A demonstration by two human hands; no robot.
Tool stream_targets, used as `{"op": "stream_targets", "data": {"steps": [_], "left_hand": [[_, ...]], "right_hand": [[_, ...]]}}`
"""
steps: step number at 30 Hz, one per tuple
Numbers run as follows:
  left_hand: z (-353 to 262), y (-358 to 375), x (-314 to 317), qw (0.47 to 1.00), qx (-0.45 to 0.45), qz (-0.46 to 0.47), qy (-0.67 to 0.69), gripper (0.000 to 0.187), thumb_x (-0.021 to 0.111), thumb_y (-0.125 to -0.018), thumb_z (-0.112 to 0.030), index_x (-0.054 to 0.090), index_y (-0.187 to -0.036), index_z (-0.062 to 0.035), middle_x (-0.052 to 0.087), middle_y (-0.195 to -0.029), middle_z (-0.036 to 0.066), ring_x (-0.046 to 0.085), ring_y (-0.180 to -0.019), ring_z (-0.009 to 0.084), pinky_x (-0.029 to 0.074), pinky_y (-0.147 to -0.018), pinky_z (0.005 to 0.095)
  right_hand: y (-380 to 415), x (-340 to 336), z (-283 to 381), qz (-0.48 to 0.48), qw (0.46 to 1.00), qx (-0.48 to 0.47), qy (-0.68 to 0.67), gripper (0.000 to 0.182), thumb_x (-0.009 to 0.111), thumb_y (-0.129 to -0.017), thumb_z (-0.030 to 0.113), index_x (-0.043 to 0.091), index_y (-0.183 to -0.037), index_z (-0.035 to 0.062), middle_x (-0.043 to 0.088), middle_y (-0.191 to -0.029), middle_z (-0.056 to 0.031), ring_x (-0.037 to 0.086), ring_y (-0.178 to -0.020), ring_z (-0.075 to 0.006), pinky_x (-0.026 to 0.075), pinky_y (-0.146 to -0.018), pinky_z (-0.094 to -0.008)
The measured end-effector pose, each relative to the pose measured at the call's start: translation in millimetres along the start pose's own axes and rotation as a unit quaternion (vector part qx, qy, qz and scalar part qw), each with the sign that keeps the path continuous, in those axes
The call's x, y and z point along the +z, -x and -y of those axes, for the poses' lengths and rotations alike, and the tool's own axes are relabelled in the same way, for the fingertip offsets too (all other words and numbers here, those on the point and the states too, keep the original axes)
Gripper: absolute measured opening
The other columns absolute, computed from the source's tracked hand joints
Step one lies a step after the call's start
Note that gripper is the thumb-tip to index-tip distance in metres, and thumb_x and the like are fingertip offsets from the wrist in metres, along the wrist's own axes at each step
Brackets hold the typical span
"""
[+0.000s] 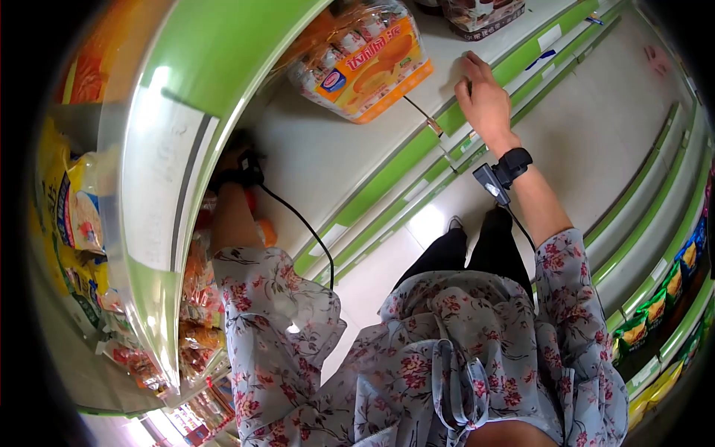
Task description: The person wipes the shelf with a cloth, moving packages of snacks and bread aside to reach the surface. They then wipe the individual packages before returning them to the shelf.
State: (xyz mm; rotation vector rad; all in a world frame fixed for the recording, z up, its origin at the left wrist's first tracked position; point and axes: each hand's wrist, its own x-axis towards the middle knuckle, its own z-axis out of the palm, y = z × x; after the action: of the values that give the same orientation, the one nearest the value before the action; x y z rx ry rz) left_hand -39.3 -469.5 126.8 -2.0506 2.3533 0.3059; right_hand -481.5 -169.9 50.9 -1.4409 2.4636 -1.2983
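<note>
My right hand point(482, 98) rests at the green front edge of a white shelf point(357, 160), fingers loosely bent, thumb apart, holding nothing. To its left on the shelf stands a clear-wrapped pack of snack cakes point(369, 67) with an orange label, apart from the hand. My left arm point(237, 216) reaches in under the upper shelf point(167, 149) with its green-edged front. Past the dark wrist strap, my left hand is in shadow and mostly hidden behind that edge, so its fingers and anything in them cannot be made out.
A dark-printed pack point(484, 16) sits farther along the shelf. Yellow bags point(78, 201) fill the upper shelf at left, with red-orange packets point(201, 298) lower down. Green snack bags point(648, 316) line the right shelves. A black cable point(305, 216) hangs from the left wrist.
</note>
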Motion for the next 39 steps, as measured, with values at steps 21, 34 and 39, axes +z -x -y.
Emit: {"op": "stream_targets", "data": {"steps": [21, 34, 39], "left_hand": [[-62.6, -23.5, 55.9, 0.979, 0.186, -0.056, -0.06, 0.056, 0.056, -0.081, -0.046, 0.055, -0.125, -0.0119, 0.058, -0.124, 0.016, 0.054, -0.116, 0.0304, 0.043, -0.096, 0.0413], [-145.2, -27.3, 90.7, 0.932, 0.319, -0.042, 0.168, 0.048, 0.061, -0.083, -0.035, 0.056, -0.119, -0.0042, 0.059, -0.121, 0.016, 0.055, -0.114, 0.0317, 0.044, -0.094, 0.0384], [-148.2, -26.0, 89.8, 0.941, 0.322, -0.057, 0.087, 0.047, 0.059, -0.083, -0.035, 0.054, -0.121, -0.0069, 0.056, -0.125, 0.017, 0.053, -0.114, 0.034, 0.044, -0.094, 0.0406]], "right_hand": [[-1.5, 0.5, 1.2, -0.019, 0.999, -0.029, 0.013, 0.036, 0.049, -0.086, 0.018, 0.054, -0.118, 0.0018, 0.051, -0.131, -0.0108, 0.065, -0.083, -0.0331, 0.055, -0.072, -0.0436], [-0.1, 3.5, -2.5, 0.0, 0.999, -0.031, 0.027, 0.036, 0.048, -0.086, 0.018, 0.053, -0.118, 0.002, 0.052, -0.13, -0.0114, 0.065, -0.083, -0.0343, 0.055, -0.073, -0.044], [0.2, 7.6, -6.6, 0.002, 0.998, -0.043, 0.035, 0.036, 0.047, -0.087, 0.02, 0.053, -0.119, 0.0038, 0.051, -0.132, -0.0116, 0.065, -0.085, -0.0345, 0.055, -0.074, -0.0444]]}}
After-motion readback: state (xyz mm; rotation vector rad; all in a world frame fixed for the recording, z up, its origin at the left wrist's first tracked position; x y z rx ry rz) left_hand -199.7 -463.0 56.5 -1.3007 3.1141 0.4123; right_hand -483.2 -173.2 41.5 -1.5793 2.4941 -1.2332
